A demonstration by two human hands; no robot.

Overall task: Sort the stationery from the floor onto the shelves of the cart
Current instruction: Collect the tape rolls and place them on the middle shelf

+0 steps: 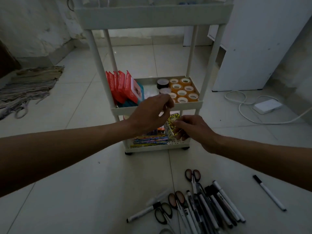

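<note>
The right hand (194, 130) grips a small yellow-and-black speckled packet (173, 126), fingers curled round its right side, holding it tilted at the front of the cart's bottom shelf (177, 143). The left hand (152, 114) hovers at about ten o'clock from the packet, fingers bent loosely downward near its top edge; whether they pinch the packet or merely come close, I cannot tell.

Just at nine o'clock of the packet, colourful flat packs (152, 140) lie stacked on the bottom shelf. Above, on the middle shelf (157, 108), red packets (119, 85) stand upright at the left and rolls of amber tape (184, 90) sit packed together at the right, with a black roll (162, 83) behind them. The top shelf (152, 16) is seen only from its front wall; what it holds is unclear.

At six o'clock from the hands, on the floor (84, 191), a heap of markers and pens (211, 208) mixed with several scissors (192, 176) waits unsorted, and one marker (269, 192) lies apart at four o'clock.

By my judgement the sorting is past halfway: packets and tapes are shelved, the speckled packet is going in, and the pens, markers and scissors are left.
</note>
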